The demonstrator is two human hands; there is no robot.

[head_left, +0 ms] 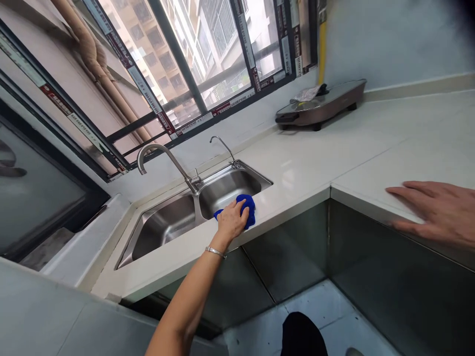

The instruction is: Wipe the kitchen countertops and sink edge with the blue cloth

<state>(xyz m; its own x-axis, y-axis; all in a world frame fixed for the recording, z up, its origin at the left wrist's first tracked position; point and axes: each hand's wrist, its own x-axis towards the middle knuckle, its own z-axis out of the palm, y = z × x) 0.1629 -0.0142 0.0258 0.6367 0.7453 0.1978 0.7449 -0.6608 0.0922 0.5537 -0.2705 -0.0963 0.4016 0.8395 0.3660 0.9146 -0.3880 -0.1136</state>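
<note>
My left hand (230, 220) is closed on a bright blue cloth (249, 203), pressed to the white countertop (297, 180) at the front rim of the sink's right basin. A bracelet circles that wrist. The stainless-steel double sink (163, 225) lies just beyond and to the left of the cloth. Far off to the right, my right hand (438, 207) hovers by the edge of the side counter, slightly blurred, fingers stretched out and nothing in them. Whether it touches the counter I cannot tell.
Behind the sink stand a tall curved faucet (166, 153) and a thin small tap (222, 143). An electric pan with a glass lid (322, 106) sits at the back right, a crumpled cloth on top. Dark cabinet doors (289, 257) line the front below. A window runs behind.
</note>
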